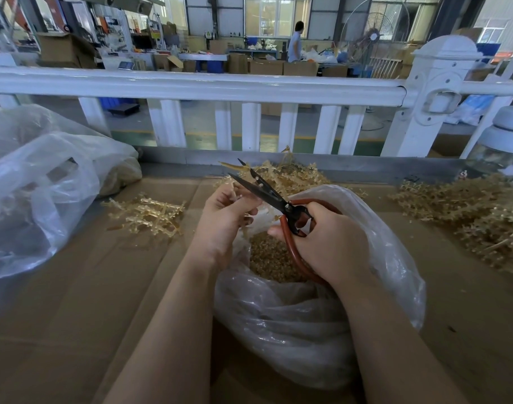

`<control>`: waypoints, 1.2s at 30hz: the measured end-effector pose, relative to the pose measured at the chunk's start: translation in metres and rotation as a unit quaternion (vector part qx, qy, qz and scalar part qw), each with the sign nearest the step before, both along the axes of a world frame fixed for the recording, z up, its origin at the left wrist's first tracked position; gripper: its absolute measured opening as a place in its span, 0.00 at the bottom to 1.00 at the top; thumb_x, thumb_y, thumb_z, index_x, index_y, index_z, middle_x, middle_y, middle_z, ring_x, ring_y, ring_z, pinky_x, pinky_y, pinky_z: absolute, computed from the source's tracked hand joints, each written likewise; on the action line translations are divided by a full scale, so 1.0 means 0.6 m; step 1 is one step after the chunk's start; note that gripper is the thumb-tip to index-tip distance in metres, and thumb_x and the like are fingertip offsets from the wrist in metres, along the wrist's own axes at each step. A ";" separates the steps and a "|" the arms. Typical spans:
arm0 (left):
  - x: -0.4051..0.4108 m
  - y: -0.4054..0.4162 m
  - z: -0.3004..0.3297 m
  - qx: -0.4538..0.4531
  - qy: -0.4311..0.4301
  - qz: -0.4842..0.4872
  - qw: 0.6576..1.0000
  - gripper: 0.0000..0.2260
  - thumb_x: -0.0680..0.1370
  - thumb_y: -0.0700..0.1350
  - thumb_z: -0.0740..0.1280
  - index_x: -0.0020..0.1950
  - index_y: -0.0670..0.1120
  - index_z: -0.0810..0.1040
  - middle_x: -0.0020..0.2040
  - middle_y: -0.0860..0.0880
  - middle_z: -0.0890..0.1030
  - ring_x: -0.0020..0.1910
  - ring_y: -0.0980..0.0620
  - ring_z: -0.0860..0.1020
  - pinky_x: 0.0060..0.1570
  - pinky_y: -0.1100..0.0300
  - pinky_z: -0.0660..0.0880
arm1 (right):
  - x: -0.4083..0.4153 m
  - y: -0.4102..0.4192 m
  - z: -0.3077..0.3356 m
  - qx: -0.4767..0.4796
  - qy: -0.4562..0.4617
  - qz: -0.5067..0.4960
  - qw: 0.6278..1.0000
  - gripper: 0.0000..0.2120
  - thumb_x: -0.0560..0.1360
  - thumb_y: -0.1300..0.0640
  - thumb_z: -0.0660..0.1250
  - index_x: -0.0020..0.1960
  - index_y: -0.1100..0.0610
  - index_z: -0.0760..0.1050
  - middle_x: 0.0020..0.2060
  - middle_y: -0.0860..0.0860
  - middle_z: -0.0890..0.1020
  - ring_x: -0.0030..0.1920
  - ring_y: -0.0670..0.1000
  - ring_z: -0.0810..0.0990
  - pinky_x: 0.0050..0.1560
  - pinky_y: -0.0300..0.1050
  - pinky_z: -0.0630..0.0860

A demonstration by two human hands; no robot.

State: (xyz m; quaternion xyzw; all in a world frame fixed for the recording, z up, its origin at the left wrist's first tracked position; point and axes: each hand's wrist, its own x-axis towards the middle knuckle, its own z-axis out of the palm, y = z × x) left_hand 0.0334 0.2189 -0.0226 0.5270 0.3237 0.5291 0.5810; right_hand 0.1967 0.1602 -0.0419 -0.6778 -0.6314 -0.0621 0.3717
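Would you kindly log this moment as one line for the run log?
right hand grips scissors, blades open | left hand pinches plastic piece | both over open bag

Forearms bare, converging. My left hand is raised, fingers curled, pinching a tan sprig. My right hand is wrapped round the scissors handle, wrist bent inward.

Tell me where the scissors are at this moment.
In the head view the scissors sit near the middle, gripped by the right hand above the open plastic bag, blades pointing up-left past the left hand, which pinches a plastic sprig.
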 end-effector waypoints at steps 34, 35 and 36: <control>-0.005 0.001 0.000 0.006 -0.047 -0.062 0.997 0.08 0.70 0.41 0.69 0.31 0.49 0.81 0.30 0.53 0.76 0.30 0.58 0.71 0.37 0.65 0.69 | -0.001 0.003 -0.005 -0.001 -0.001 0.001 1.000 0.32 0.66 0.23 0.60 0.50 0.49 0.77 0.43 0.39 0.81 0.41 0.40 0.75 0.40 0.35 0.73; -0.005 0.000 0.000 0.005 -0.047 -0.065 0.997 0.07 0.69 0.42 0.69 0.31 0.49 0.81 0.30 0.53 0.77 0.31 0.58 0.71 0.37 0.65 0.69 | -0.001 0.003 -0.005 -0.001 -0.001 0.002 1.000 0.32 0.66 0.23 0.60 0.49 0.50 0.77 0.42 0.40 0.81 0.40 0.41 0.75 0.40 0.35 0.73; -0.006 0.000 0.000 0.003 -0.047 -0.066 0.997 0.06 0.68 0.43 0.69 0.31 0.50 0.81 0.30 0.53 0.77 0.32 0.58 0.71 0.38 0.64 0.69 | -0.001 0.003 -0.005 -0.002 -0.001 0.003 1.000 0.32 0.66 0.23 0.60 0.49 0.50 0.77 0.41 0.40 0.81 0.40 0.41 0.75 0.39 0.33 0.72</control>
